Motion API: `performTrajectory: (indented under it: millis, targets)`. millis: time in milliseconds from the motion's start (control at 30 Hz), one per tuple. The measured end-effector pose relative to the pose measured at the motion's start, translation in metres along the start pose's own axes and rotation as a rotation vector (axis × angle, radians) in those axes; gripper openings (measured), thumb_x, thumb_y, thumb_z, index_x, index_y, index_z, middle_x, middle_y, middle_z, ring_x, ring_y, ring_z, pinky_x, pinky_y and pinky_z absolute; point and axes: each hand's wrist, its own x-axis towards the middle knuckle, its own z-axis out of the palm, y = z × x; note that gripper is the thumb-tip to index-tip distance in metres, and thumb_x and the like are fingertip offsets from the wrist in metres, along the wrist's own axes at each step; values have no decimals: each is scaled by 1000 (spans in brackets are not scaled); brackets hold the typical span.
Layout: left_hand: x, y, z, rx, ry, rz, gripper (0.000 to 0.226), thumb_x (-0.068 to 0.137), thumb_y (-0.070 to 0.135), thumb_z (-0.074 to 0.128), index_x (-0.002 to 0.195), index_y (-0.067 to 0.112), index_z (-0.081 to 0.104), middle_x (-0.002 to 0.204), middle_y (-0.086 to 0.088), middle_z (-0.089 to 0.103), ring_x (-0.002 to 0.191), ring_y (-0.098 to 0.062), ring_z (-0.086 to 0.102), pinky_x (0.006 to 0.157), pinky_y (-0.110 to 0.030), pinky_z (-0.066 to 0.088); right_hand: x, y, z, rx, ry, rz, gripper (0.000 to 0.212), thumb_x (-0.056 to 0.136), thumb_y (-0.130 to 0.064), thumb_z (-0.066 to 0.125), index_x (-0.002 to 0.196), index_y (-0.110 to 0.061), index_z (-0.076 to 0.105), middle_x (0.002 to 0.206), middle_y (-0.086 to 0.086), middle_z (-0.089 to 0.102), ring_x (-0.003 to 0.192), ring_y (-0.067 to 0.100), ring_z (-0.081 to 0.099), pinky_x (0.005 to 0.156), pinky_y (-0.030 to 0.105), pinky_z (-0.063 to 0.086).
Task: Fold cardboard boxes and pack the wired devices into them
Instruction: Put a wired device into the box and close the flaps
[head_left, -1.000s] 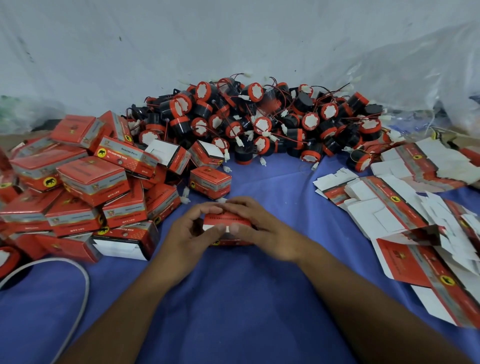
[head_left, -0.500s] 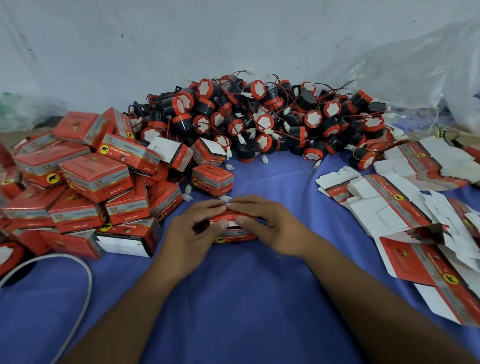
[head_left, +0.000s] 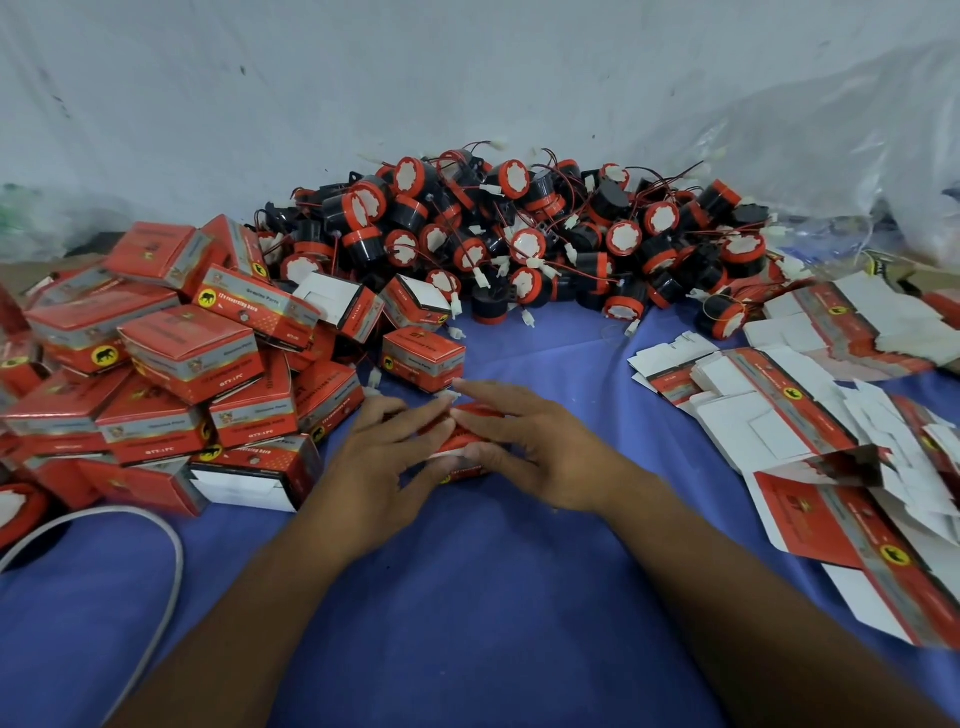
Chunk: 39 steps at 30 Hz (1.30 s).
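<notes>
left hand (head_left: 382, 460) and right hand (head_left: 527, 447) both pinch the red box (head_left: 464, 440) between them, it seems light, thin cardboard, so hold its folded edges gently.

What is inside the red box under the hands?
Hidden. The left hand and right hand grip the red box, covering its top; only red panels and a white edge show.

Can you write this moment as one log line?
left hand: holds red box | right hand: holds red box | wired devices: piled behind
</notes>
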Motion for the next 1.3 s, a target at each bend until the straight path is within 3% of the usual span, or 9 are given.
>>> performTrajectory:
  millis: [267, 400, 767, 867, 967, 1067, 1133, 1200, 1300]
  targets:
    - [-3, 1, 5, 173, 14, 49, 38, 96, 26, 54, 117, -1, 70, 134, -8, 62, 98, -35, 59, 81, -47, 53, -4, 0, -5, -89, -110, 23, 43, 101, -25, 59, 141, -9, 56, 162, 10, 27, 144, 27, 39, 115, 38, 37]
    - [-3, 3, 3, 151, -3, -4, 39, 95, 30, 54, 115, 2, 72, 135, -13, 61, 122, -41, 54, 96, -53, 50, -6, 0, -6, -73, -123, 22, 45, 101, -22, 60, 143, -8, 53, 162, 12, 27, 144, 30, 39, 114, 43, 38]
    - [-4, 7, 13, 22, 93, 47, 32, 91, 18, 59, 109, -4, 73, 123, -14, 67, 127, -29, 54, 109, -36, 43, -8, 1, 14, 92, 225, 16, 24, 84, -5, 78, 107, -1, 77, 136, 12, 61, 130, 19, 54, 110, 37, 46]
    - [-14, 9, 9, -106, -26, -103, 47, 82, 5, 78, 125, -2, 63, 139, -11, 55, 136, -35, 43, 110, -45, 40, -11, 8, 13, 124, 135, 96, 34, 87, -13, 77, 121, -7, 72, 147, 2, 49, 137, 13, 45, 115, 30, 39]
    - [-16, 6, 5, -181, -98, -240, 65, 86, 9, 75, 144, 12, 45, 152, 3, 39, 143, -21, 35, 116, -39, 32, -11, 11, 11, 67, -11, 189, 56, 89, -20, 76, 141, -17, 56, 158, 2, 35, 140, 8, 38, 114, 16, 32]
    - [-10, 6, 2, -232, -59, -330, 56, 91, 20, 70, 143, 23, 49, 149, 14, 43, 136, -3, 39, 111, -23, 34, -7, 12, 11, 95, 104, 230, 52, 87, -17, 78, 135, -12, 60, 143, 6, 50, 122, 13, 54, 101, 30, 48]
    - [-10, 6, -3, -400, -35, -424, 43, 92, 35, 67, 131, 41, 51, 131, 27, 55, 118, 8, 53, 95, -12, 45, -6, 10, 8, 147, 84, 260, 61, 84, -27, 82, 138, -18, 55, 147, 2, 44, 129, 10, 48, 106, 27, 44]
    - [-12, 6, -5, -549, 0, -463, 27, 94, 45, 61, 120, 46, 53, 115, 25, 65, 105, 3, 62, 83, -14, 51, -9, 9, 6, 139, 19, 273, 68, 80, -35, 84, 140, -21, 52, 150, -3, 43, 137, 10, 42, 114, 27, 37]
    - [-9, 0, -4, -637, 136, -541, 23, 96, 40, 48, 117, 42, 59, 112, 19, 67, 96, -12, 69, 78, -27, 57, -7, 4, 6, 162, 57, 289, 57, 81, -31, 84, 131, -16, 59, 125, -8, 63, 115, 7, 58, 101, 31, 48]
